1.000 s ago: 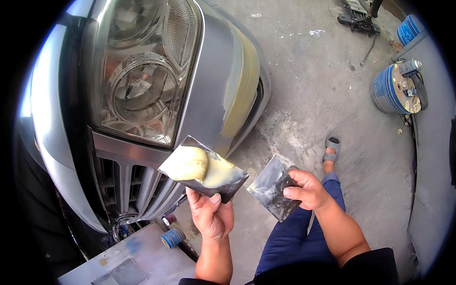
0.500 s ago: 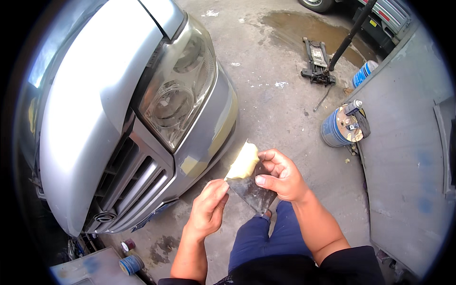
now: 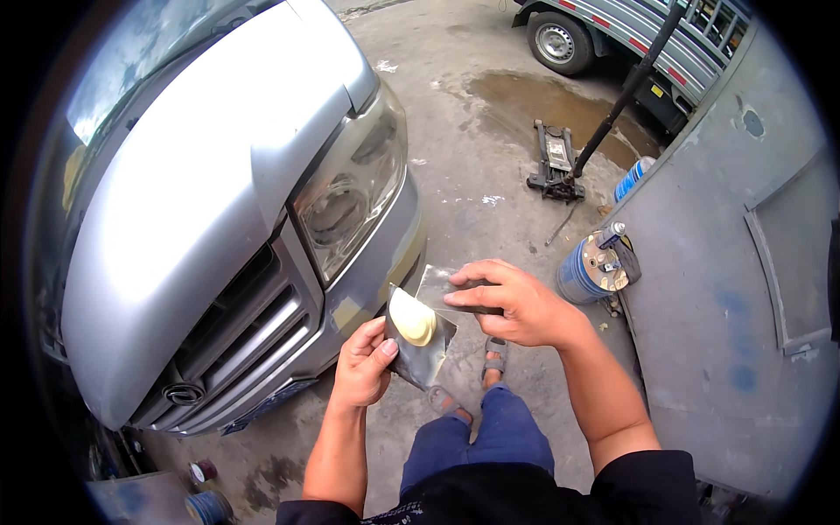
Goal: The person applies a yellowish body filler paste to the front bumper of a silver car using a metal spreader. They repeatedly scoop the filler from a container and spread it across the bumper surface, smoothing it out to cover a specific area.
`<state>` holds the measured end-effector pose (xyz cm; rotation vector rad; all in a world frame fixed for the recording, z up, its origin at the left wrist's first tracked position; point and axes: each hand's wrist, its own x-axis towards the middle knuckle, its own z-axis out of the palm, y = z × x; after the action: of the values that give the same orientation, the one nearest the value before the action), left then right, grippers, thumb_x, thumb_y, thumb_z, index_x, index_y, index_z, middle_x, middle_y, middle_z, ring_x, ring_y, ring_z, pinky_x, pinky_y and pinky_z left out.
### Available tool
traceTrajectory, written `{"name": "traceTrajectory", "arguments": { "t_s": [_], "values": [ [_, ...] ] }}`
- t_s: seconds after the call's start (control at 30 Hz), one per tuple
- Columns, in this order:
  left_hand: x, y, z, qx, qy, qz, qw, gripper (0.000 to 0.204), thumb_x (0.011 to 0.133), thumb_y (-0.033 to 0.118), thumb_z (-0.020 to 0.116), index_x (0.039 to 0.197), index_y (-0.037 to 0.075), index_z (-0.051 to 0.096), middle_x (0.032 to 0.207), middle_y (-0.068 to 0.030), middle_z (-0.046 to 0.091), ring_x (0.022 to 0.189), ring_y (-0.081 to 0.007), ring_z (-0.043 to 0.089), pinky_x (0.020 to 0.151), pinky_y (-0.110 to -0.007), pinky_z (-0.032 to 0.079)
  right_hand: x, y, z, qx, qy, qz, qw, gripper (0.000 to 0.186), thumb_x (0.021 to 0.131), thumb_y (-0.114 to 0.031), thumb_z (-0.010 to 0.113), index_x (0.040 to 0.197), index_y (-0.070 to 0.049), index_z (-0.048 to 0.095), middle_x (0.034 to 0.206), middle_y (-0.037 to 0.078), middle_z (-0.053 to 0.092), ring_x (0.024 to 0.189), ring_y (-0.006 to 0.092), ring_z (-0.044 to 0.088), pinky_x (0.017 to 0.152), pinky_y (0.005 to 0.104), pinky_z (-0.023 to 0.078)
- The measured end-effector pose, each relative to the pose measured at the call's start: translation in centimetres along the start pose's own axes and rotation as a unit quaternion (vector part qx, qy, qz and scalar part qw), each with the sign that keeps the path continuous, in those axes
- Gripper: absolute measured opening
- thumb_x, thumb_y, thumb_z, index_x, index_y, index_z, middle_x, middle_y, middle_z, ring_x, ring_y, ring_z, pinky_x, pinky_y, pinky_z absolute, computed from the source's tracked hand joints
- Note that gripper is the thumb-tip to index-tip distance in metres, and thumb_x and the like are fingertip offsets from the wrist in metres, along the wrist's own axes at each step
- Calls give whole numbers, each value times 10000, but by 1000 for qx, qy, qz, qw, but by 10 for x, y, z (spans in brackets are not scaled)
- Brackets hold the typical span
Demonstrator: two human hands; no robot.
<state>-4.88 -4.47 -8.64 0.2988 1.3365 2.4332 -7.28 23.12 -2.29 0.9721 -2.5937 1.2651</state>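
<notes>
My left hand (image 3: 363,367) is closed on a dark, flat spreader (image 3: 419,359) bearing a smooth mound of pale yellow putty (image 3: 413,318). My right hand (image 3: 516,304) grips a second flat spreader (image 3: 433,284), raised just behind and right of the putty at the upper edge of the first. Beyond both hands is the silver vehicle's front corner, with a cloudy headlamp (image 3: 341,210), a slatted grille (image 3: 241,337) and patches of filler (image 3: 350,311) on the bumper.
A gray metal panel (image 3: 717,376) stands at my right, beside a blue drum (image 3: 577,271) with a spray can on top. Ahead are a floor jack (image 3: 554,157), a puddle and a truck (image 3: 639,35). Small cans (image 3: 203,468) lie at lower left.
The view has swung upward, showing more bonnet and truck. My right hand has lifted above my left, and the putty mound now faces me on the left-hand spreader.
</notes>
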Motion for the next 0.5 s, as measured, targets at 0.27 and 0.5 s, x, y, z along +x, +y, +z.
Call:
{"name": "traceTrajectory", "arguments": {
  "t_s": [0.27, 0.5],
  "values": [
    [17, 8, 26, -21, 102, -18, 994, 462, 957, 23, 503, 1389, 8, 342, 1292, -155, 548, 1172, -209, 548, 1002, -352, 432, -7, -19, 28, -178, 188, 24, 966, 425, 705, -242, 783, 1104, -146, 672, 1207, 78, 574, 1150, 324, 517, 917, 436, 425],
    [42, -22, 18, 353, 115, 165, 914, 372, 972, -13, 457, 1340, -38, 407, 1276, -167, 560, 1195, -212, 529, 1015, -324, 385, -29, 64, 65, -82, 118, 53, 988, 397, 750, -233, 755, 1125, -142, 661, 1218, 83, 571, 1180, 315, 503, 892, 436, 431]
  ]
}}
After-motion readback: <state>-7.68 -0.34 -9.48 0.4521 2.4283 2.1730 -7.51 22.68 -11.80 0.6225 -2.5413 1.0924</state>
